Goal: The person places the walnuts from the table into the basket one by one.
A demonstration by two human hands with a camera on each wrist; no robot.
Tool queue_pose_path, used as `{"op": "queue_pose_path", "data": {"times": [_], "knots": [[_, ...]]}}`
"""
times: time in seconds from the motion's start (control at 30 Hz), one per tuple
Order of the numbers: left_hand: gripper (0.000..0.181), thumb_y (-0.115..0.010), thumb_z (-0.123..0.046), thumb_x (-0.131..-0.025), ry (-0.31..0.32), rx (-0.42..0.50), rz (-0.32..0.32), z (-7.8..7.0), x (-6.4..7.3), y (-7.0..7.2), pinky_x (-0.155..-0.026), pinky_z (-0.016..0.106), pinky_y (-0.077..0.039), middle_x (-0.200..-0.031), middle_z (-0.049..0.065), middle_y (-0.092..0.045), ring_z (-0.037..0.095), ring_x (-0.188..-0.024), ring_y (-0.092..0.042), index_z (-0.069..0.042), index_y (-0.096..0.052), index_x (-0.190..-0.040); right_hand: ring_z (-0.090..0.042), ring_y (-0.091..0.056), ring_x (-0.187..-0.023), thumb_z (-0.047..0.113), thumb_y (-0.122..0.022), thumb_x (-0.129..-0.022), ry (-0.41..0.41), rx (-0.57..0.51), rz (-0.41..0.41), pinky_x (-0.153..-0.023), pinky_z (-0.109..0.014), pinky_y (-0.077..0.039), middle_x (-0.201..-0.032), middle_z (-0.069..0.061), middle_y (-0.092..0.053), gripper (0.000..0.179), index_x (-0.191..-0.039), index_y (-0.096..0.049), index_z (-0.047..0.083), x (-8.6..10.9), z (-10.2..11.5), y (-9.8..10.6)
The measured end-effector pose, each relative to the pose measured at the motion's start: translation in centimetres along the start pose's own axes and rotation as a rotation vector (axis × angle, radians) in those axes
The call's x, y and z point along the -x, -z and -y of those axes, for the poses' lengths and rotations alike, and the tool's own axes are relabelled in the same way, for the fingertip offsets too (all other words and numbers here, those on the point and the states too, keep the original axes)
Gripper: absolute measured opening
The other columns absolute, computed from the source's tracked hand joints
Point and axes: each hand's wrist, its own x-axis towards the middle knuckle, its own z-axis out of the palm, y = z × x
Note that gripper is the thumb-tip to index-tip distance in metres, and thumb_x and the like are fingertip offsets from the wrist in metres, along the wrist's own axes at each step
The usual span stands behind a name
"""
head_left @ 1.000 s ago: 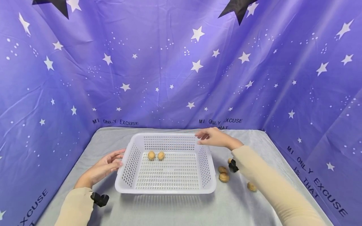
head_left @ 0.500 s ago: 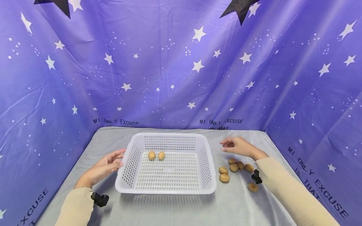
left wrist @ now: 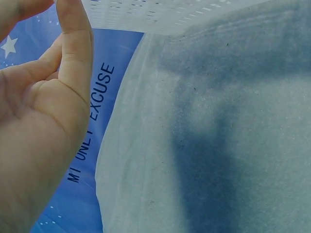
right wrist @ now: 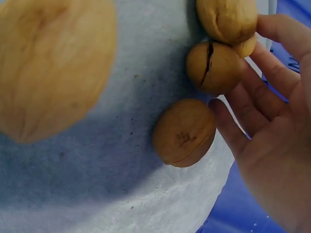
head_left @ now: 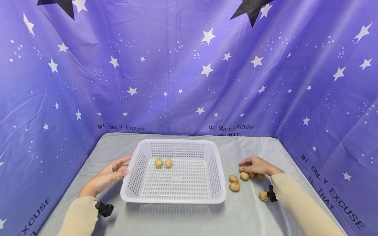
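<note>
A white plastic basket point(head_left: 176, 200) with perforated walls stands on the table, two walnuts point(head_left: 158, 163) lying on its floor toward the back left. My left hand point(head_left: 107, 173) touches the basket's left side with thumb and fingertips, fingers fairly straight. Right of the basket, my right hand point(head_left: 257, 166) reaches down over a cluster of walnuts point(head_left: 244, 176). In the right wrist view its thumb is at one walnut point(right wrist: 228, 19), and its fingers extend behind another walnut with a dark crack point(right wrist: 213, 68). A walnut beyond these is mostly hidden.
Two more walnuts point(head_left: 234, 186) lie close to the basket's right wall. Another walnut point(head_left: 263, 196) sits nearer the front, partly behind the right wrist's black camera point(head_left: 271, 193). A grey cloth point(head_left: 165, 223) covers the table, and a purple starry curtain point(head_left: 165, 65) encloses it.
My right hand has moved from above the basket's back right corner out to the right, then down to the walnut cluster. The left hand and basket have stayed put.
</note>
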Motion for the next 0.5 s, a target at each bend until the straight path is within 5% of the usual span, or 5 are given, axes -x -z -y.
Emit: {"op": "queue_pose_path", "data": {"times": [0.5], "knots": [[0.065, -0.051, 0.009, -0.098, 0.002, 0.012, 0.024, 0.0, 0.0, 0.1, -0.090, 0.036, -0.054, -0.135, 0.019, -0.051, 0.021, -0.112, -0.062, 0.011, -0.016, -0.153, -0.016, -0.064, -0.093, 0.027, -0.069, -0.094, 0.013, 0.041, -0.020, -0.085, -0.038, -0.051, -0.111, -0.009, -0.073, 0.039, -0.120, -0.071, -0.002, -0.3, 1.4, 1.3]]}}
